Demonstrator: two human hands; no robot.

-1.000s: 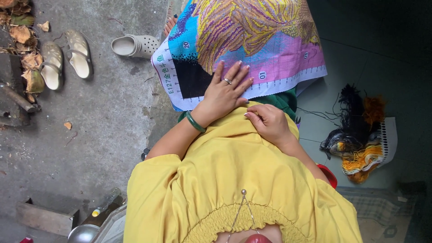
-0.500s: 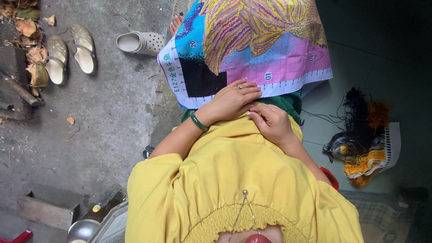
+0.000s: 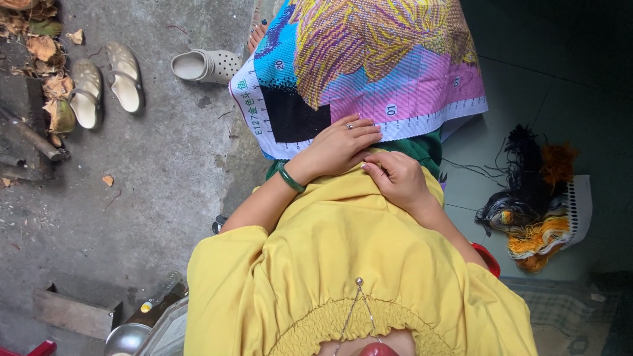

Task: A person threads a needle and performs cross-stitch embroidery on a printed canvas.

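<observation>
We are looking down on a grey concrete floor (image 3: pixel 165 198) that is meeting a darker green tiled floor (image 3: pixel 547 66) at the right. A large cross-stitch cloth with a printed grid and yellow, pink, blue and black stitched areas (image 3: pixel 369 59) is lying over the lap. Its lower white edge is sitting just under the hands.

The left hand (image 3: pixel 339 146), wearing a green bangle (image 3: pixel 290 178), is resting on that edge with its fingers open and flat. The right hand (image 3: pixel 395 178) is sitting beside it with its fingers curled against the loose yellow blouse (image 3: pixel 356 264). We cannot tell whether they are pinching anything.

We are judging the step as steadying the cloth's near edge. Any further move is calling for a firm grip on the hem.

Open room is lying to the left. A tangled bundle of black, orange and yellow threads (image 3: pixel 534 211) is crowding the right, and a pair of pale sandals (image 3: pixel 105 89) is lying well apart.
</observation>
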